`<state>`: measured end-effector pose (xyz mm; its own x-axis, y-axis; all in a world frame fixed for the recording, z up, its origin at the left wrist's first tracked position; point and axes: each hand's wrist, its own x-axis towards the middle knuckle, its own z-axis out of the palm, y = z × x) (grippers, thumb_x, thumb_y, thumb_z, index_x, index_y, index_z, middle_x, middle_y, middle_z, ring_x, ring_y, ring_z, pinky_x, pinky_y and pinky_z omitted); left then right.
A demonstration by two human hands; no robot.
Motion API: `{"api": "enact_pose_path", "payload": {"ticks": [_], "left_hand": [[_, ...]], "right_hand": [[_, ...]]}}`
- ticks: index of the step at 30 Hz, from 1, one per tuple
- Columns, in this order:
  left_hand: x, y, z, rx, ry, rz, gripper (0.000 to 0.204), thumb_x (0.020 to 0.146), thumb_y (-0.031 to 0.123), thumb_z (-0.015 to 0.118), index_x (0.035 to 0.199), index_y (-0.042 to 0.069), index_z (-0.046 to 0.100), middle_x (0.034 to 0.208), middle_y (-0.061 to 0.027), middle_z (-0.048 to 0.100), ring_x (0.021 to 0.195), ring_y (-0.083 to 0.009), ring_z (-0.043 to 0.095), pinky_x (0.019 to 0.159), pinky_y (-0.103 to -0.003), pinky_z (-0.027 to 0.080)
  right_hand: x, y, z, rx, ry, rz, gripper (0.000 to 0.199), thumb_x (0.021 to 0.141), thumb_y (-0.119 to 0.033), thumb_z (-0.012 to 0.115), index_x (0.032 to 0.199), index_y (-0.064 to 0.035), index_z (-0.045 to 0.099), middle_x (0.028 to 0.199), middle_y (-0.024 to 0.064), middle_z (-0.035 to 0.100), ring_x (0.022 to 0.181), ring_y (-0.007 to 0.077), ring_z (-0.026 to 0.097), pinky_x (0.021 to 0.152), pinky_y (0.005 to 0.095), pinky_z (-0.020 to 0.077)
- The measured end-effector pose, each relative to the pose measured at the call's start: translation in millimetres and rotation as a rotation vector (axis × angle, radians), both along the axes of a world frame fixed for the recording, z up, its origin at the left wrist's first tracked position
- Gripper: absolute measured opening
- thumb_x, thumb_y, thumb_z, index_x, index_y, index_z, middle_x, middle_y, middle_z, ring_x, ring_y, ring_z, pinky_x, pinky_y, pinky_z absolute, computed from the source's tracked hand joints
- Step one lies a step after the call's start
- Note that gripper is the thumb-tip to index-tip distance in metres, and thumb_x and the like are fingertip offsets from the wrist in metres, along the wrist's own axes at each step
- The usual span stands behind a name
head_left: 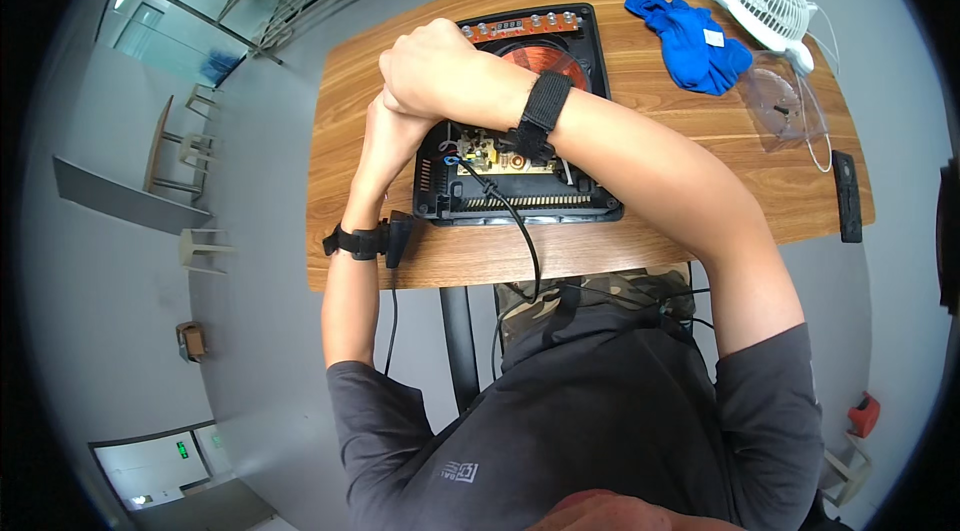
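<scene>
An opened induction cooker (600,81) lies on the table in front of me, its black housing showing the inner parts. A copper coil (545,61) sits behind my right wrist, and a yellowish circuit board (505,159) lies on the near side. Over the housing's left edge my right hand (430,71) is closed like a fist; whatever is in it is hidden. My left hand (393,139) is just below, touching it, with its fingers covered by the right hand. A black cord (528,236) runs from the board over the table's front edge.
On the wooden table (650,141), a blue cloth (690,46) lies to the right. Beyond it are a white fan (762,1) and a clear plastic box (785,101) with small dark parts. A black strip-shaped object (847,196) lies at the right edge. Both wrists wear black straps.
</scene>
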<state>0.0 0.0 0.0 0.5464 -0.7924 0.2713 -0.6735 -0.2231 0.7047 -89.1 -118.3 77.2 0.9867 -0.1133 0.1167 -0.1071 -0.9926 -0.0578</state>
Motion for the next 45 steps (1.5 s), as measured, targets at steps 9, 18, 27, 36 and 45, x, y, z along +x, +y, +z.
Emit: {"api": "enact_pose_path", "payload": {"ticks": [9,18,27,36,45], "left_hand": [[8,4,-1,-0.009,0.042,-0.041,0.032,0.086,0.019,0.076,0.105,-0.004,0.067,0.092,-0.0143,0.074,0.085,-0.0154,0.067,0.076,-0.034,0.054],[4,5,-1,-0.027,0.034,-0.055,0.034,0.088,0.017,0.072,0.112,-0.005,0.062,0.098,-0.0169,0.073,0.089,-0.0160,0.066,0.079,-0.034,0.054],[-10,-4,16,0.131,0.039,0.034,0.035,0.084,0.015,0.078,0.110,-0.004,0.066,0.096,-0.0133,0.075,0.088,-0.0135,0.068,0.076,-0.032,0.054],[4,4,1,0.052,0.089,-0.066,0.028,0.084,0.014,0.079,0.105,-0.004,0.071,0.100,-0.0111,0.075,0.093,-0.0141,0.067,0.081,-0.033,0.054],[-4,-5,10,0.099,-0.153,0.048,0.032,0.082,0.015,0.079,0.107,-0.004,0.069,0.097,-0.0170,0.076,0.091,-0.0177,0.071,0.077,-0.033,0.055]], "right_hand": [[-11,1,4,0.002,-0.121,-0.021,0.027,0.094,-0.031,0.062,0.098,-0.0115,0.079,0.099,0.0091,0.078,0.094,0.0227,0.075,0.079,0.0349,0.0546],[-6,0,-14,-0.055,-0.244,0.045,0.027,0.093,-0.031,0.062,0.097,-0.0108,0.079,0.094,0.0074,0.078,0.091,0.0240,0.075,0.081,0.0374,0.0558],[-4,-9,-8,0.018,-0.263,0.030,0.038,0.092,-0.038,0.060,0.079,-0.0064,0.077,0.078,0.0142,0.074,0.078,0.0317,0.074,0.069,0.0433,0.0571],[-11,-10,-1,0.121,-0.107,0.047,0.048,0.091,-0.041,0.062,0.122,-0.0048,0.065,0.097,0.0145,0.077,0.092,0.0305,0.074,0.081,0.0413,0.0554],[3,-18,-26,0.115,-0.348,0.113,0.040,0.080,-0.035,0.068,0.096,0.0016,0.064,0.087,0.0203,0.072,0.079,0.0383,0.072,0.070,0.0474,0.0569]]}}
